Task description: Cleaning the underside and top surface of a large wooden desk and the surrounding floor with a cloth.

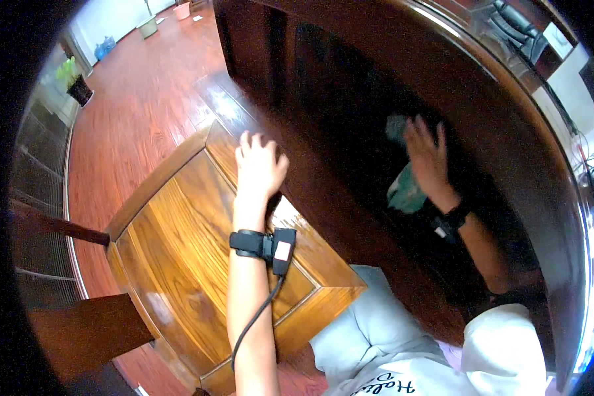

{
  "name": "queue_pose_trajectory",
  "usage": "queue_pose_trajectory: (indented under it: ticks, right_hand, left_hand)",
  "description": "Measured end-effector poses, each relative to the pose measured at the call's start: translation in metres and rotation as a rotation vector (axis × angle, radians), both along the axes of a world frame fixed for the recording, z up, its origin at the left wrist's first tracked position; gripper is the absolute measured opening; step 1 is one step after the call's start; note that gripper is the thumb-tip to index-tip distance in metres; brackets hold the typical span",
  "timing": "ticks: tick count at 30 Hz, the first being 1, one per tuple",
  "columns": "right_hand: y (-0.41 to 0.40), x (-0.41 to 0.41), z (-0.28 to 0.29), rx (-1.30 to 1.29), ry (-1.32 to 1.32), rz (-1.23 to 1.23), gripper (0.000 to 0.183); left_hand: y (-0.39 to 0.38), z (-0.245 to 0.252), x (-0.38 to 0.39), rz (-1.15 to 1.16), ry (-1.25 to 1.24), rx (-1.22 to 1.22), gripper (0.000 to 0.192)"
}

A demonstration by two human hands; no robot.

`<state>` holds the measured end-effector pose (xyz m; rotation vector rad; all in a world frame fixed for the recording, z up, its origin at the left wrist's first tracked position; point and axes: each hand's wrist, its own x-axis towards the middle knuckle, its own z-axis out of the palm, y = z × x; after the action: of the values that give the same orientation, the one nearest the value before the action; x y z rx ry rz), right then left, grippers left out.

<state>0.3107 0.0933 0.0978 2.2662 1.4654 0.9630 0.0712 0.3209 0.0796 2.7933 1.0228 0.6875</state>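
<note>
My right hand lies flat with its fingers spread over a green cloth, against the dark wooden panel of a desk. Parts of the cloth show on both sides of the palm; the rest is hidden beneath it. On the left, my left hand rests at the edge of a wooden chair's seat, fingers apart and slightly bent. Nothing shows in that hand. Each wrist wears a black strap with a small device, and a cable runs from the left one.
A glossy desk top curves along the right, with cables lying on it. Behind it is a black office chair. Reddish wood flooring extends past the seat to potted plants and blue water bottles.
</note>
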Motion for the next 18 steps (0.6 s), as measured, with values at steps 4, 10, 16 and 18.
queue_pose_trajectory:
  ticks: [4,10,16,18]
  right_hand:
    - [-0.002,0.001,0.057,0.265,0.713,-0.058,0.055]
    - [-0.034,0.005,-0.013,0.057,-0.130,-0.058,0.053]
    - [0.008,0.009,-0.045,-0.093,-0.115,-0.055,0.048]
    - [0.022,0.002,-0.062,-0.163,-0.096,-0.012,0.047]
  left_hand:
    - [0.001,0.005,0.002,0.051,-0.162,0.001,0.028]
    - [-0.014,0.005,0.017,-0.030,-0.143,-0.022,0.028]
    - [-0.012,0.007,0.017,-0.052,-0.011,-0.034,0.031]
    - [-0.010,0.009,0.012,-0.060,0.005,-0.071,0.031]
